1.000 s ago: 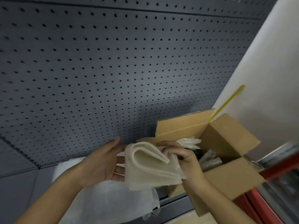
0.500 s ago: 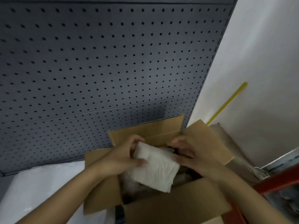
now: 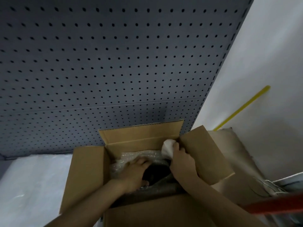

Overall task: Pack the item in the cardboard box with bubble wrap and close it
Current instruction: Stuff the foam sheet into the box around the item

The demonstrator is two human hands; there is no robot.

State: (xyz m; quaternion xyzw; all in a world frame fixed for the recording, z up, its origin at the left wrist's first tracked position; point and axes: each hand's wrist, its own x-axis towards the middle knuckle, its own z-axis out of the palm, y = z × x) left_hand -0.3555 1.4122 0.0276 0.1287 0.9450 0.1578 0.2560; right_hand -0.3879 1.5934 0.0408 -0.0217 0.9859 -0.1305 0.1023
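An open cardboard box stands low in the head view with all four flaps up. Bubble wrap lines its inside around a dark item. My left hand reaches into the box and rests flat against the dark item and the wrap. My right hand is closed on a folded white foam sheet and presses it into the box's far right corner. Much of the dark item is hidden by my hands.
A grey pegboard wall rises behind the box. White sheeting lies on the surface to the left. At the right are a white wall with a yellow stick, another piece of cardboard and a red bar.
The folded white sheet went from in front of the box, held by both hands, down into its far right corner. My left hand let go of it and moved inside the box.
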